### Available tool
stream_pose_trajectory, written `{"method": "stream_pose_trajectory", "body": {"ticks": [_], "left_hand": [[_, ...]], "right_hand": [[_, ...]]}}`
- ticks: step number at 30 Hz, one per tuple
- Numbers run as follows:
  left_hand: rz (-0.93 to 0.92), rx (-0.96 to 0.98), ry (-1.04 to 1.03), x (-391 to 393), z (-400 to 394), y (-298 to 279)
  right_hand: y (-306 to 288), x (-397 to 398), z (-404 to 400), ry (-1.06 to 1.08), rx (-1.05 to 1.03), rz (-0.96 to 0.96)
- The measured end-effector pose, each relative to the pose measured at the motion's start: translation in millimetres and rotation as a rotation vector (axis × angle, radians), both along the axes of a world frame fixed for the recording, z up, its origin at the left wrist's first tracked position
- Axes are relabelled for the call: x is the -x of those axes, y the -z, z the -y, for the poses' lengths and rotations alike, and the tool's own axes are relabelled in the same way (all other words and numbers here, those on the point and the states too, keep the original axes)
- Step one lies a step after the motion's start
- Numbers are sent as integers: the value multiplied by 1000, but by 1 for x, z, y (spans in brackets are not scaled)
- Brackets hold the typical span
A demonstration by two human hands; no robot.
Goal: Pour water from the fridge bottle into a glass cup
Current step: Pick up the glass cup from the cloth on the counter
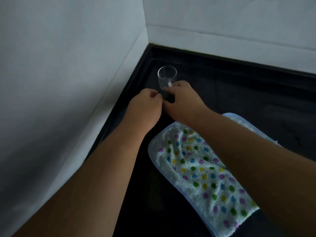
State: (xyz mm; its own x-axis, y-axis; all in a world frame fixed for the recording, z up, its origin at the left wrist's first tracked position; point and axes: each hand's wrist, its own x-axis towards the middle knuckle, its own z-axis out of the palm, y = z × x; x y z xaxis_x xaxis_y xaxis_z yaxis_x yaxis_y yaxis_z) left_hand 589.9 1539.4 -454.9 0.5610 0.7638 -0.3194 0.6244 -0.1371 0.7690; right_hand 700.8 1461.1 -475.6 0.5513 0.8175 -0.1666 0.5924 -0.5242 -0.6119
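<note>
A clear glass cup (166, 77) is being seen standing upright on the dark counter (239, 93), its long axis vertical and its round mouth pointing up, close to the corner where the two pale walls (68, 57) are meeting. Nothing can be made out inside it; whether any water is lying at the bottom cannot be told through the clear wall in this dim light. The right hand (181, 98) is being held against the near side of the cup, its fingers curled at the lower wall, where a small pale patch is being half covered; whether the cup is truly being gripped or only touched cannot be told. The left hand (147, 105) is being held just beside the right, below the cup, with fingers curled in toward the thumb; anything pinched there is being hidden. A white towel (201, 168) with coloured dots and a blue edge is lying on the counter nearer the viewer, partly covered by the right forearm and cut off at the lower edge.
</note>
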Motion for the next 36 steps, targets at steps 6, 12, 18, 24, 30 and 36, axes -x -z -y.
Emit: {"method": "stream_pose_trajectory", "body": {"ticks": [6, 12, 18, 24, 30, 36], "left_hand": [[71, 162, -109, -8, 19, 7], [135, 139, -126, -8, 27, -1], [110, -20, -43, -1, 44, -16], [112, -171, 200, 20, 84, -51], [148, -226, 358, 40, 140, -90], [140, -341, 380, 57, 182, -114]], "right_hand": [[3, 29, 29, -19, -128, -45], [-3, 35, 50, -117, -167, -9], [-33, 27, 89, 135, -311, -422], [-48, 7, 141, 409, -289, -586], [-100, 6, 189, 140, -211, -356], [-137, 23, 237, 60, -199, -231]]}}
